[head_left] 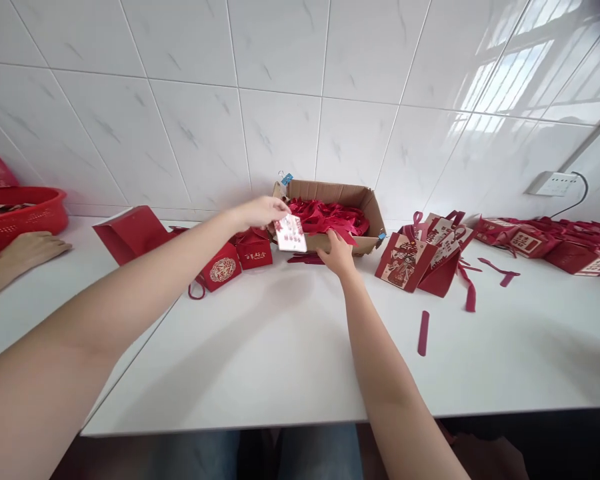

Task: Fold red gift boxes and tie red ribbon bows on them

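Observation:
My left hand [265, 211] pinches a small white card with red print [291, 233] by its upper edge, in front of the box's left part. At the front wall of an open cardboard box [325, 243], my right hand [339, 255] has its fingers on a red ribbon [346, 236] that hangs over the rim; the fingertips are partly hidden. A heap of red ribbons [325, 215] fills the box. Beneath my left forearm stand red gift boxes, one with a round gold emblem [223, 270] and another with gold lettering [255, 251].
Upright red gift bags [405, 261] stand right of the box, near a loose dark red strip [423, 333]. More red boxes [570, 250] lie along the wall at far right. Another person's hand [35, 250] rests beside a red plastic basket [25, 217] at left.

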`<state>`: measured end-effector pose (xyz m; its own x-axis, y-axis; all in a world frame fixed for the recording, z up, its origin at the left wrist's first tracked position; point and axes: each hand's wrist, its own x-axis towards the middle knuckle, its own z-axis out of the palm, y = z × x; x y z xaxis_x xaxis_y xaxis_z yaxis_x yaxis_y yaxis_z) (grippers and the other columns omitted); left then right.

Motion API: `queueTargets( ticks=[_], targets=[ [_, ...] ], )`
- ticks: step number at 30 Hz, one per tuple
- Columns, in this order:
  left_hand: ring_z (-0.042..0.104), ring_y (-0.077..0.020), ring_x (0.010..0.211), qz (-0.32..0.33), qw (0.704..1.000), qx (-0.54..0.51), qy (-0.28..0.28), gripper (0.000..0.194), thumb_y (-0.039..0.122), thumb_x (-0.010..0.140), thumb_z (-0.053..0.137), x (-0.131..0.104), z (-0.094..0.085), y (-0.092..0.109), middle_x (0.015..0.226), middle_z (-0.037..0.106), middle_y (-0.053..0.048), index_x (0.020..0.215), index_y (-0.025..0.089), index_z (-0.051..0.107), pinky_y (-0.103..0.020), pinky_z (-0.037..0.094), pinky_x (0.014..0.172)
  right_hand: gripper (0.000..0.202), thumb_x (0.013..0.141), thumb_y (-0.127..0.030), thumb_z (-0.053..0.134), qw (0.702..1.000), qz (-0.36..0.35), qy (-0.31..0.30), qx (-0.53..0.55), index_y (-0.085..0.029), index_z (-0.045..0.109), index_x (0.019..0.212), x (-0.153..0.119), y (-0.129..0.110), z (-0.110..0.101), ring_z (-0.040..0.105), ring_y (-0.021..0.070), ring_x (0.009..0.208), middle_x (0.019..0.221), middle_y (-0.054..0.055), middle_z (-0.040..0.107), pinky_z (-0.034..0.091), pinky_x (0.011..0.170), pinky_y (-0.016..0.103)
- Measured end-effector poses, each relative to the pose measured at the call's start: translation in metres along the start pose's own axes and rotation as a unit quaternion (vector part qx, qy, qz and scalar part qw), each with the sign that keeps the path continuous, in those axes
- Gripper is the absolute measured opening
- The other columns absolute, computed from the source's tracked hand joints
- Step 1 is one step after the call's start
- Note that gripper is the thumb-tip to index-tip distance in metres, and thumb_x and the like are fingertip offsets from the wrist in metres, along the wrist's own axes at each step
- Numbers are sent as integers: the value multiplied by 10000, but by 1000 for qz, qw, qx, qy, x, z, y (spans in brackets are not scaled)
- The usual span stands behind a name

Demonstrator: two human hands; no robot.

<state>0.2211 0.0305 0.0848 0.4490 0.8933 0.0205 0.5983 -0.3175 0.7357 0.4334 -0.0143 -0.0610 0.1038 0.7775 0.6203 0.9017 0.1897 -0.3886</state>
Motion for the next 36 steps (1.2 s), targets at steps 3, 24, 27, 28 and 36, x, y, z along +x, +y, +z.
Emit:
queueTargets(
  ticks=[3,24,27,28,36],
  targets=[
    [619,-139,622,2,999,49,-1,160,179,714,621,-22,10,-18,782,692,-46,865,173,672,-195,419,477,382,811,-341,569,1000,8,16,-9,-197,554,1165,-1,-1,0,484,285,1145,1130,112,621,244,1065,474],
    [647,-295,953,22,917,397,44,300,142,595,667,31,19,0,983,736,-62,849,259,776,-352,471,878,165,829,-359,544,994,69,-80,-32,-199,564,862,0,1,-18,513,263,944,1002,80,660,257,812,360],
    [627,-334,1020,28,909,411,67,282,165,637,659,38,26,-1,984,728,-113,894,210,768,-420,436,948,171,834,-364,540,994,69,-79,-30,-196,562,853,0,0,-19,511,264,947,994,80,658,257,816,367],
    [620,-333,1040,36,907,411,79,280,201,681,640,40,28,-1,1004,723,-115,933,213,760,-423,429,960,167,835,-361,540,994,70,-81,-30,-197,562,854,0,0,-19,510,265,948,993,80,658,257,816,369],
    [656,-318,965,30,908,405,100,249,210,686,654,75,42,2,978,729,-136,905,207,772,-388,480,883,129,846,-311,502,993,74,-90,-30,-211,575,879,-1,-3,-20,510,269,949,1034,85,655,264,836,391]
  ],
)
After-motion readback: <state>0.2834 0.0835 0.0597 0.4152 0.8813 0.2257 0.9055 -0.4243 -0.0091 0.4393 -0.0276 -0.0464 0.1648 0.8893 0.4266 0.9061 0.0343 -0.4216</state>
